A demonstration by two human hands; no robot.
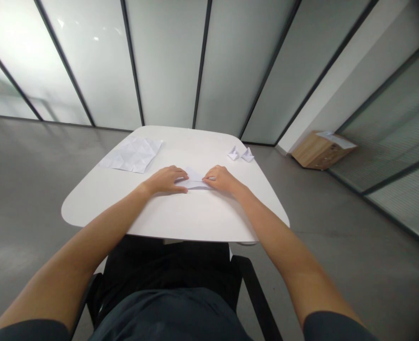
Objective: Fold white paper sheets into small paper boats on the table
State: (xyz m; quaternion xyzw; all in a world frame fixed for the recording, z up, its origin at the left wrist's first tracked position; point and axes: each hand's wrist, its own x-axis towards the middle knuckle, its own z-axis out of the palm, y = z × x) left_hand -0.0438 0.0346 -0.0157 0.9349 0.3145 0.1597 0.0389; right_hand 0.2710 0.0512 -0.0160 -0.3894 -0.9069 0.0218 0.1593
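Both hands meet at the middle of the white bench (181, 213), on a small folded paper (195, 180). I see the left hand (167, 180) flat, fingers (181, 180) close together, pressing the paper's nine o'clock end, likely to pin it down. The right hand (222, 179) covers its three o'clock end; pinching or not, I cannot tell. A creased sheet (133, 155) lies at ten o'clock, two paper shapes (241, 154) at two o'clock.

table (181, 218): white, rounded corners | creased sheets (131, 155): laid far left | folded paper (194, 180): laid at middle | two paper figures (233, 153): set far right
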